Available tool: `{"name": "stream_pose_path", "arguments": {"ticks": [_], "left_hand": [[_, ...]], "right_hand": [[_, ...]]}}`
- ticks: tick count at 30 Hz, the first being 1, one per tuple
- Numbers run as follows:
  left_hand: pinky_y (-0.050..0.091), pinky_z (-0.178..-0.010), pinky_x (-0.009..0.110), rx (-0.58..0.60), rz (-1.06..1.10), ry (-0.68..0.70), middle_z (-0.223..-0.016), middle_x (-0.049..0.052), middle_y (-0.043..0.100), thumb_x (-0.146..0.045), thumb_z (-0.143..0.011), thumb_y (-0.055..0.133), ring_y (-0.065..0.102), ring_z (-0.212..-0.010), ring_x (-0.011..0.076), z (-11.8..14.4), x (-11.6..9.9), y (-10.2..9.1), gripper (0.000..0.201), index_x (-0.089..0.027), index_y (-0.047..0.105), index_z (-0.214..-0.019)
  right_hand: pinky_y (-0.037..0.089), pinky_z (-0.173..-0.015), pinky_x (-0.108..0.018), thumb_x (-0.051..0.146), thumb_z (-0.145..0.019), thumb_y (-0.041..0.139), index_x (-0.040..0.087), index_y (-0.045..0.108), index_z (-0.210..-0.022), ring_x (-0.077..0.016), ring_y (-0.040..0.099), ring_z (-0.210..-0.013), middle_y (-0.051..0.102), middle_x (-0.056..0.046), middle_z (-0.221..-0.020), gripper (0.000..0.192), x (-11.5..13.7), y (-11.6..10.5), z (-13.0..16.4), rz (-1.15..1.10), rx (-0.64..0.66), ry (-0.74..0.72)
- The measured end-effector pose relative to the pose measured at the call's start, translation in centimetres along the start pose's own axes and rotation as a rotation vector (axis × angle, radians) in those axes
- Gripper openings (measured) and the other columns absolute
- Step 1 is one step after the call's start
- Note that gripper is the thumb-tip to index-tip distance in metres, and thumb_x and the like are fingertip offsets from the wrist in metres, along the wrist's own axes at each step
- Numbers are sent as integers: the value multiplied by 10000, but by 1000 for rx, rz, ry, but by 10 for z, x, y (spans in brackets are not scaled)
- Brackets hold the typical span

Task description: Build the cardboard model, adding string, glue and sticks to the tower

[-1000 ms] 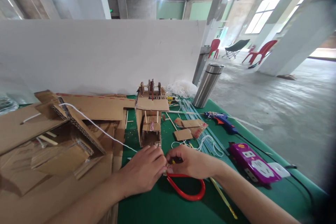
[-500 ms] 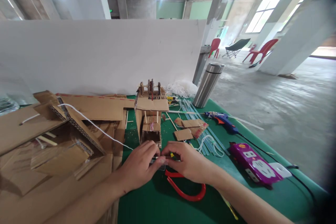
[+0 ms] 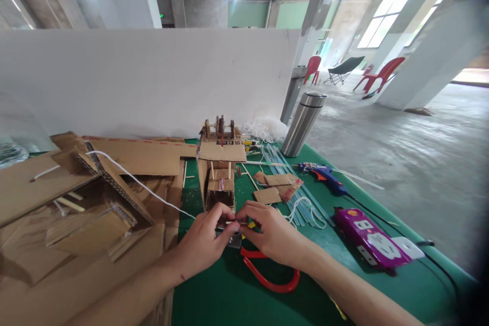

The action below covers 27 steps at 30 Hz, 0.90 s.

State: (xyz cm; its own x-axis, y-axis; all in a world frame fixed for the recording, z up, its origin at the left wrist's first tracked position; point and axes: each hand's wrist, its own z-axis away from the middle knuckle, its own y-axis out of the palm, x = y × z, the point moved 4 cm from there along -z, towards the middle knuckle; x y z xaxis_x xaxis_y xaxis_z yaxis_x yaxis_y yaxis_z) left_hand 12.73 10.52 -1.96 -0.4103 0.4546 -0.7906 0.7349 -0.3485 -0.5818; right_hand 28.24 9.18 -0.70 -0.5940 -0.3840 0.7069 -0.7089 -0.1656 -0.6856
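While both bare hands meet low at the centre, just in front of a brown cardboard model [image 3: 220,152] topped with small wheels, their fingertips share one small piece [image 3: 231,222], too blurred and covered to identify. Fine two-handed work like this seems to call for a light, steady pinch: one hand best holds firm as the other makes small adjustments, with the thumbs kept low so that the piece shows. A white string [image 3: 147,179] runs from the cardboard assembly [image 3: 118,183] on the left and disappears behind the left hand [image 3: 204,237] — whether it is gripped there cannot be told — so some slack would probably help avoid a tug. The left hand comes in from the lower left, its forefinger arched over and its thumb reaching inward, the two pinching the piece. The right hand [image 3: 273,232] mirrors it from the lower right, wrist bent inward, thumb and forefinger drawn together on the piece's other side. Just below the right hand, a red handle loop [image 3: 273,288] lies on the green tabletop [image 3: 214,298] — close enough that the wrist could perhaps knock it.
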Motion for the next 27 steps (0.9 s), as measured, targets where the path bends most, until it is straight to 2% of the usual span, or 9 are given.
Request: {"name": "stream_pose_path", "arguments": {"ticks": [8, 14, 18, 22, 27], "left_hand": [[519, -739, 296, -23, -52, 54, -901, 27, 685, -356, -977, 492, 671, -843, 184, 1, -2, 0, 176, -213, 551, -893], [515, -709, 278, -31, -17, 54, -866, 17, 672, -342, -977, 496, 665, -805, 172, 0, -3, -2, 166, -212, 546, -885], [508, -692, 275, -36, 1, 42, -872, 21, 669, -351, -970, 505, 657, -806, 175, 0, -2, -4, 161, -212, 546, -898], [497, -665, 263, -23, 79, -11, -858, 21, 653, -368, -959, 512, 642, -786, 169, 0, -1, -3, 183, -204, 543, -884], [506, -666, 261, -8, 280, -93, -861, 24, 626, -375, -925, 550, 630, -789, 167, -1, 4, 1, 186, -194, 533, -888]], "right_hand": [[414, -639, -249, 167, -848, 614, 180, 659, -849, -147, 579, -721, 651, -20, -820, 47, -2, -1, -2, -77, 22, 47], [411, -629, -254, 239, -890, 567, 168, 675, -918, -150, 558, -708, 643, -23, -800, 133, 1, -4, -1, -144, 70, 94], [377, -591, -241, 243, -910, 530, 160, 659, -859, -131, 513, -662, 599, -5, -739, 161, 0, -4, 0, -168, 108, 106], [335, -559, -233, 248, -919, 512, 166, 630, -804, -113, 452, -616, 544, 19, -686, 184, -1, -5, -1, -169, 101, 95], [311, -542, -229, 242, -907, 521, 171, 606, -797, -106, 405, -589, 494, 38, -652, 156, -1, -3, -2, -170, 104, 114]]}}
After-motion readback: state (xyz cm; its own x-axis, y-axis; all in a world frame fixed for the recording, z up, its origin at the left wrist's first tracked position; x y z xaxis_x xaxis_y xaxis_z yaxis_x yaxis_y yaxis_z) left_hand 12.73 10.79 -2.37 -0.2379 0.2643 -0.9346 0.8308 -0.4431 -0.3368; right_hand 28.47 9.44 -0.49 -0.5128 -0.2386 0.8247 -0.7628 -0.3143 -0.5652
